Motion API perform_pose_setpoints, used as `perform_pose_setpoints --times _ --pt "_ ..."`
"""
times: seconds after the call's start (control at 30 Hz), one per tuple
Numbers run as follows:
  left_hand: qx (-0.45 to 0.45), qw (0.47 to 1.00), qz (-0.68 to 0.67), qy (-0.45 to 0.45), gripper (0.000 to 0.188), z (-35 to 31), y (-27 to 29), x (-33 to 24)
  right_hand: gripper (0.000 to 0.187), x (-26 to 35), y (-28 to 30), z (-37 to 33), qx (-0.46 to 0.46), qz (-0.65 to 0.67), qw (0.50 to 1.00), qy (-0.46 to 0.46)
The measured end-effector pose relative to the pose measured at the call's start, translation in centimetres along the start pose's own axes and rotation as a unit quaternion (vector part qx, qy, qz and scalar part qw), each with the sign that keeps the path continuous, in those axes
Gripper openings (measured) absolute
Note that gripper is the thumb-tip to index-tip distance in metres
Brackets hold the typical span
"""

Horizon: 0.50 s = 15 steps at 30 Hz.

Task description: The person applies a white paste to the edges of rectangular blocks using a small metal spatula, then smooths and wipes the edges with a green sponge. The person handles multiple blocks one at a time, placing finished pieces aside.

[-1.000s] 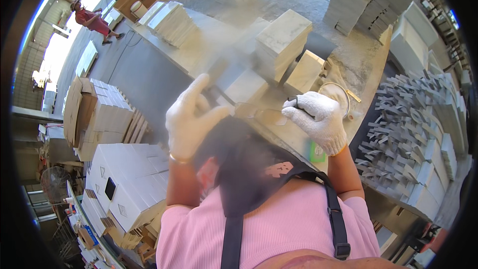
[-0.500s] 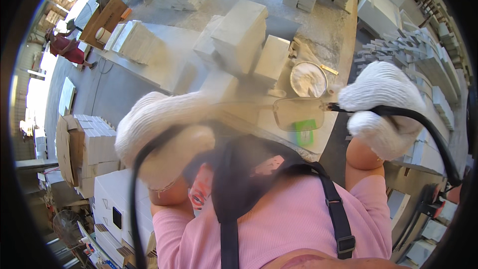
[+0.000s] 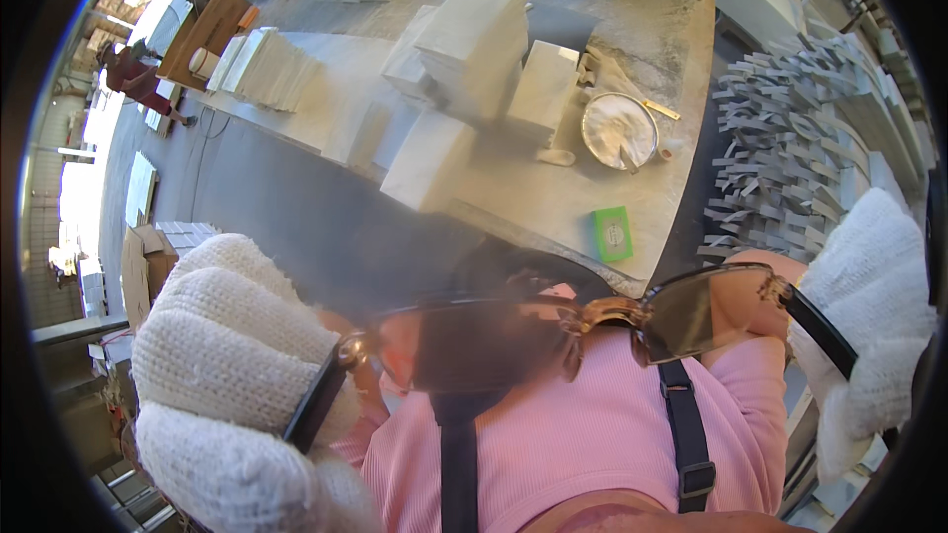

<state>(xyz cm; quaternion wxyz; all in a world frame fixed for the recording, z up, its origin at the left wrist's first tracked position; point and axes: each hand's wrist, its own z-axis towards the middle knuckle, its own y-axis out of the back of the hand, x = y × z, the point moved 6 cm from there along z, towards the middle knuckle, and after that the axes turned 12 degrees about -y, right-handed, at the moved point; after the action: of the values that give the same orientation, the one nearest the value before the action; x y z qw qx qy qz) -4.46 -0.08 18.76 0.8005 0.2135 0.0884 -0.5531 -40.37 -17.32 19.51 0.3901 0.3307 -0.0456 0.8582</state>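
A pair of eyeglasses (image 3: 606,312) with tinted lenses and dark temples is held up close to me by both hands, in front of my pink shirt. My left hand (image 3: 232,375), in a white knitted glove, is closed around the left temple near its hinge. My right hand (image 3: 874,306), in the same kind of glove, grips the right temple, whose far end shows below the fingers. Beyond the glasses, a green box (image 3: 613,234) lies near the table's front corner. A round bowl (image 3: 584,134) of white material stands farther back.
The dusty table (image 3: 553,202) carries stacked pale slabs (image 3: 474,35) and a yellow-handled tool (image 3: 662,110). Many narrow grey strips (image 3: 775,138) are piled at the right. A cardboard box (image 3: 146,271) is at the left, and a person (image 3: 133,74) stands far left.
The glasses have come down and nearer to me, now showing both lenses. My left hand has moved left and down; my right hand has moved right and down, each still holding a temple.
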Motion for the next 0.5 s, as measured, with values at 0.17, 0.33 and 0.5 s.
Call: perform_pose_setpoints --times 0.17,0.33,0.5 --pt "-0.018 0.998 -0.043 -0.038 0.038 -0.2 1.8 -1.3 0.026 0.5 -1.2 0.9 0.011 0.066 0.998 0.012" --pt "-0.032 0.995 -0.070 -0.059 0.036 -0.4 2.9 -0.9 0.026 0.8 -1.6 1.0 0.013 0.092 0.996 0.012" --pt "-0.038 0.993 -0.091 -0.071 0.034 -0.4 3.7 -0.3 0.026 0.8 -1.7 0.9 0.009 0.110 0.994 0.008"
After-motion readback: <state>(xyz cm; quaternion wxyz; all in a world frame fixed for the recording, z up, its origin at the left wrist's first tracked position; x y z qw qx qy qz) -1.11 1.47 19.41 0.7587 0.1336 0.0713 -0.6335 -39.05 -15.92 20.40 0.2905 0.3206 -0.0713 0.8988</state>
